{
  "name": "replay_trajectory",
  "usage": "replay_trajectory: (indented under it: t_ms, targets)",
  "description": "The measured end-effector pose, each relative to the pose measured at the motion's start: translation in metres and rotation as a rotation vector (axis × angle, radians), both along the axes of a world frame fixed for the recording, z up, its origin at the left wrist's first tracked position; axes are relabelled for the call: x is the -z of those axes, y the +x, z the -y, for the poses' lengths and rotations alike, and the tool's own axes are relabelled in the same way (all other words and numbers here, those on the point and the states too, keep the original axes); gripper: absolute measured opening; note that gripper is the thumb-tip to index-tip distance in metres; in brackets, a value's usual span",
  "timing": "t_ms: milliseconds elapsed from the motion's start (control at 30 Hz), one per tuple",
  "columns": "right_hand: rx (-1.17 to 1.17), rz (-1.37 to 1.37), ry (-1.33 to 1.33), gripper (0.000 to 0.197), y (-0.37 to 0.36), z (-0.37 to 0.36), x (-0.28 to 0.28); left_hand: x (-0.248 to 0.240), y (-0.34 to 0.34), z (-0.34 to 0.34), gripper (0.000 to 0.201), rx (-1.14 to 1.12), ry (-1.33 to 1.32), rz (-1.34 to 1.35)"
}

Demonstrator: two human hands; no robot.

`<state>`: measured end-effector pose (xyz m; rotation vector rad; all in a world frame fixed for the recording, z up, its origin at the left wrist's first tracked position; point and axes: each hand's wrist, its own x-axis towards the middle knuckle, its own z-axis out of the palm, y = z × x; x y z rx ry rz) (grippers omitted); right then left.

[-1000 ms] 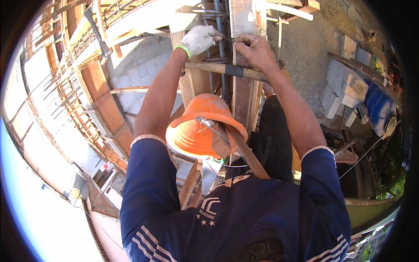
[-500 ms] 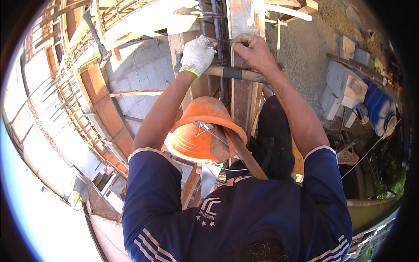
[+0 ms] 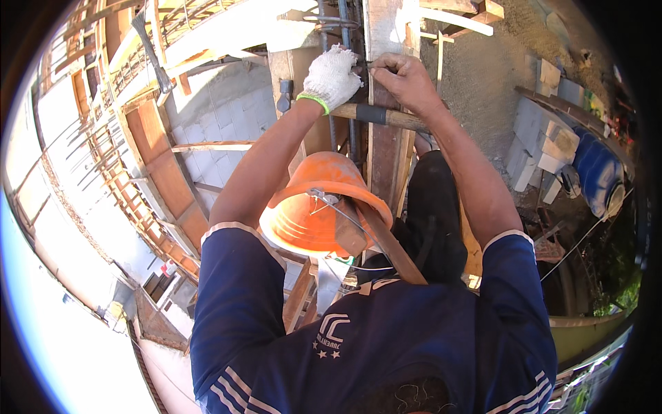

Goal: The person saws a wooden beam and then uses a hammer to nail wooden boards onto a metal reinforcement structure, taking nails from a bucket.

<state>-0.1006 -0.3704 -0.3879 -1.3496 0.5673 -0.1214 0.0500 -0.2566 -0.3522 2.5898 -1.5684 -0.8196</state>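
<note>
My left hand [image 3: 332,79], in a white knit glove with a green cuff, is closed beside the upright steel bars [image 3: 345,31]. My bare right hand [image 3: 405,81] pinches over the edge of an upright wooden board [image 3: 380,155]. A thin dark wire [image 3: 366,67] spans the small gap between my fingertips; its ends are hidden. Just under my hands, a hammer [image 3: 407,121] lies across the boards, its head at the left and a dark band round its handle. Closer to me sits an orange bucket [image 3: 327,172], tilted, with wood pieces [image 3: 350,231] at its mouth.
Wooden formwork [image 3: 162,162] and a pale block wall [image 3: 217,110] stand to the left. Down on the right are stacked pale blocks [image 3: 538,148] and a blue drum [image 3: 598,169]. A thin timber strip [image 3: 214,146] runs in from the left toward the boards.
My left hand has moved right and slightly up, toward my right hand, narrowing the gap between them. The hammer head now shows more clearly. My right hand has shifted only slightly.
</note>
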Motion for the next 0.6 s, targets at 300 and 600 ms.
replay_trajectory:
  t_ms: [300,600]
  targets:
    - [0.042,-0.138,-0.135,0.022,0.004,-0.005,-0.010,0.009,0.006,-0.007,0.030,0.086,-0.047,-0.005]
    - [-0.145,-0.333,-0.274,0.033,-0.013,0.023,-0.026,0.007,0.030,-0.013,0.021,0.134,-0.104,-0.044]
